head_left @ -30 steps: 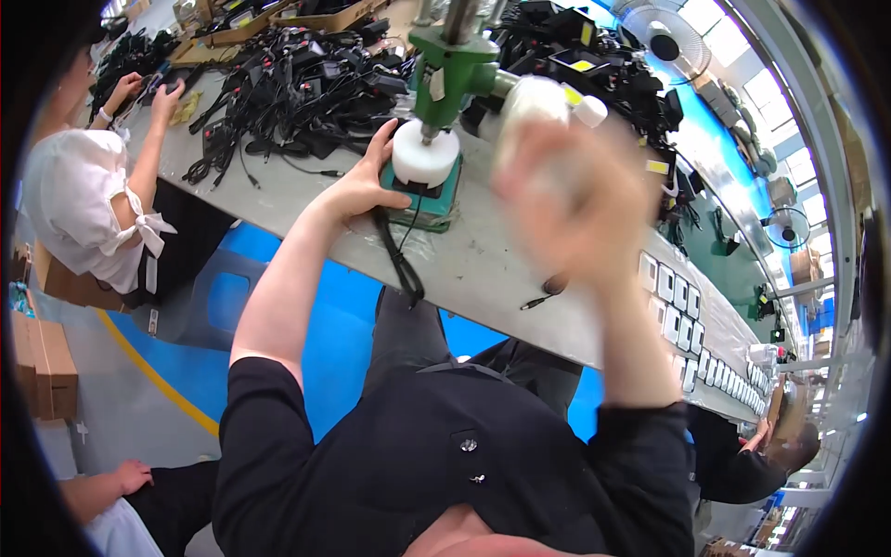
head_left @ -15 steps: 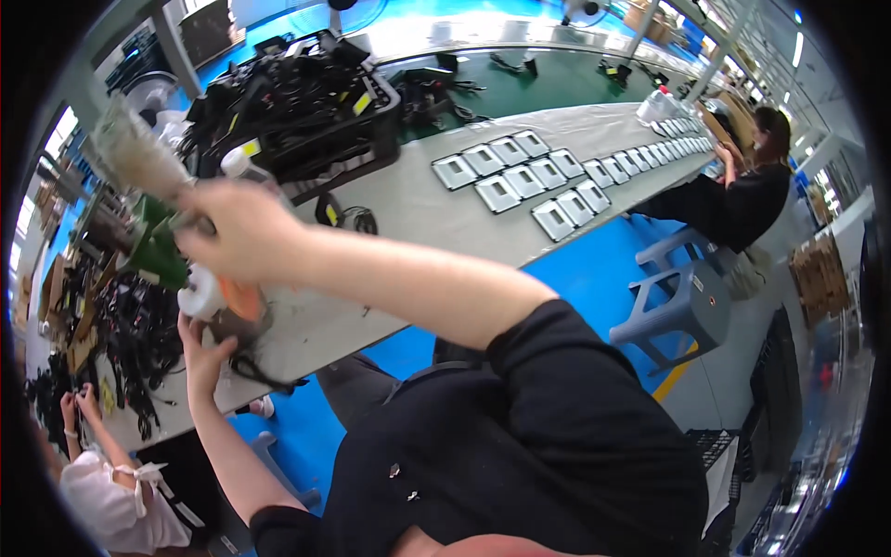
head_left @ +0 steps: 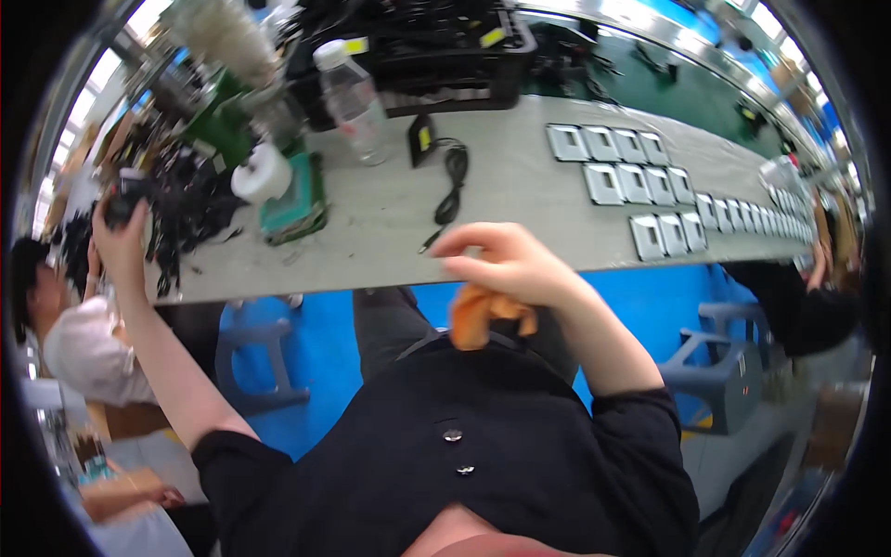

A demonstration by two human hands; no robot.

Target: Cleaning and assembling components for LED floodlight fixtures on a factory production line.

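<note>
My right hand (head_left: pixel 506 265) hangs over my lap just below the grey workbench (head_left: pixel 520 218) and pinches a small orange cloth-like piece (head_left: pixel 483 316). My left hand (head_left: pixel 121 232) is stretched far out to the left, closed on a dark object (head_left: pixel 122 197) beside a heap of black cables (head_left: pixel 190 209). A white roll of tape (head_left: pixel 263 174) sits on a green machine base (head_left: pixel 295 197) between the two hands.
A clear plastic bottle (head_left: pixel 353 93), a black adapter with its cable (head_left: pixel 444 167) and rows of grey square parts (head_left: pixel 640 181) lie on the bench. A black crate (head_left: pixel 436 56) stands behind. Another person in white (head_left: pixel 79 343) sits to my left, one in black (head_left: pixel 807 297) to my right. Grey stools (head_left: pixel 719 371) stand on the blue floor.
My right hand dropped from up near the machine to my lap with the orange piece. My left hand went from the tape roll area out to the cable heap. The view swung right.
</note>
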